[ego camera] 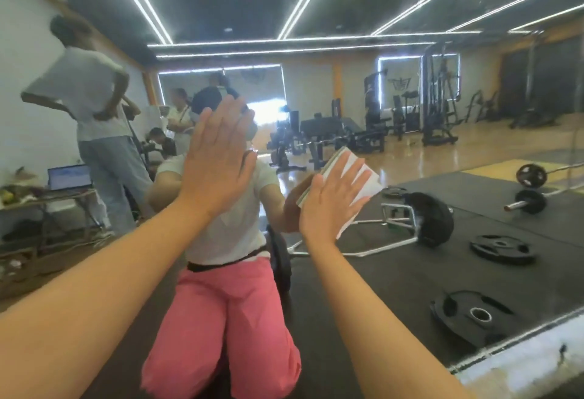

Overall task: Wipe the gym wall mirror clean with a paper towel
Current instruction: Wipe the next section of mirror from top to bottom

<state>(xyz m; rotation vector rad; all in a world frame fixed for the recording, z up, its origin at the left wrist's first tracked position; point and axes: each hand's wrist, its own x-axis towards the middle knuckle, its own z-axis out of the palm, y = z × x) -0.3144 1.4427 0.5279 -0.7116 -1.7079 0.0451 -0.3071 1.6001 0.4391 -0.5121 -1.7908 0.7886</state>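
The wall mirror (410, 98) fills almost the whole view and reflects the gym and me kneeling in pink trousers. My right hand (331, 202) lies flat with straight spread fingers on a folded white paper towel (368, 182), pressing it against the glass at the centre right. My left hand (218, 161) is flat against the mirror too, fingers straight and together, with nothing under it. Both forearms reach up from the bottom of the view.
The mirror's lower edge and a pale ledge (518, 364) run along the bottom right. Reflected are black weight plates (474, 313), a barbell (531, 186), a hex bar, gym machines (439, 107), and other persons (94, 120) by a table with a laptop (69, 177) at the left.
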